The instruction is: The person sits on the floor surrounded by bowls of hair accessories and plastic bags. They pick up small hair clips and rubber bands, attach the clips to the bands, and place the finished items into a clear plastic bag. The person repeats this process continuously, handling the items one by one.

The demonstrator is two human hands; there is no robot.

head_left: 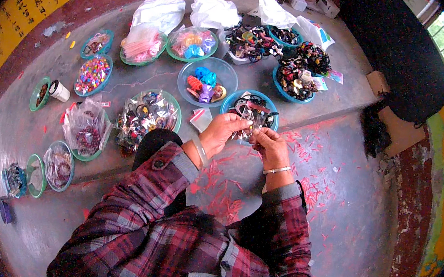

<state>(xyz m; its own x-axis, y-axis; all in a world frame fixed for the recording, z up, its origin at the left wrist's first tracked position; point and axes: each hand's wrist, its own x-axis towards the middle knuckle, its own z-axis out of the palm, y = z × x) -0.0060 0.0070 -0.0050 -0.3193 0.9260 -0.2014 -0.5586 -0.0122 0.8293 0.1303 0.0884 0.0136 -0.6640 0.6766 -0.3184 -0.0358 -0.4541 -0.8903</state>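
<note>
Clear plastic, the packet [245, 132] sits between your left fingers [238, 123] and your right fingers [264, 136], both sets clamped on it, overlapping the blue bowl's [228, 100] near side in view.

Two hands [218, 132] [273, 149], two bracelets [198, 151] [277, 170], one white cup [60, 91]

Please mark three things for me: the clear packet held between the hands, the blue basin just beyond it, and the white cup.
Clear packet [245, 132]: head view, its lower part.
Blue basin [227, 102]: head view, its left wall.
White cup [61, 92]: head view, its side.
</note>
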